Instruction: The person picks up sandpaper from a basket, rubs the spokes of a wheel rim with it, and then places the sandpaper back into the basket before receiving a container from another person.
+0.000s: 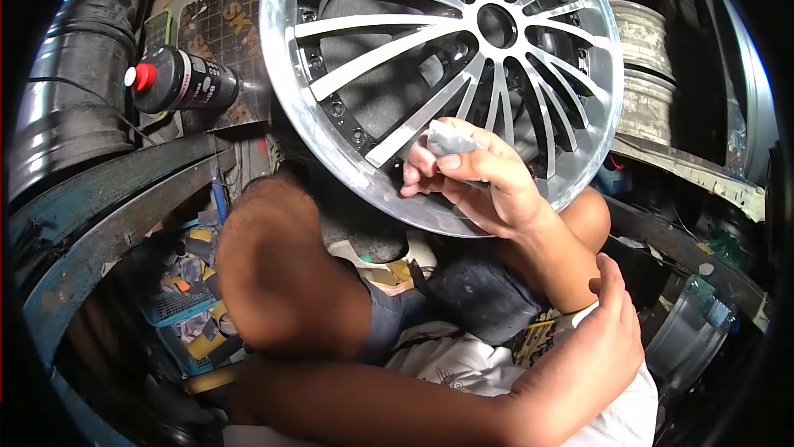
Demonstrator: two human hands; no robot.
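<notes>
A silver multi-spoke wheel rim (608, 75) with black inner parts stands tilted in front of the person's knees. Before its lower edge, my right hand (488, 178) pinches a small grey piece (451, 143) between thumb and fingers, palm side toward the camera. From the lower left my left arm crosses the body, and my left hand (591, 352) lies beside the right forearm near the elbow. Its fingers stretch upward, with no object seen in them.
A black bottle (186, 81) with a red cap stands on a dark board (248, 13) at the upper left. Blue baskets (178, 306) of scraps sit at the lower left. Stacked rims (645, 54) are at the right; metal rails (107, 191) flank the legs.
</notes>
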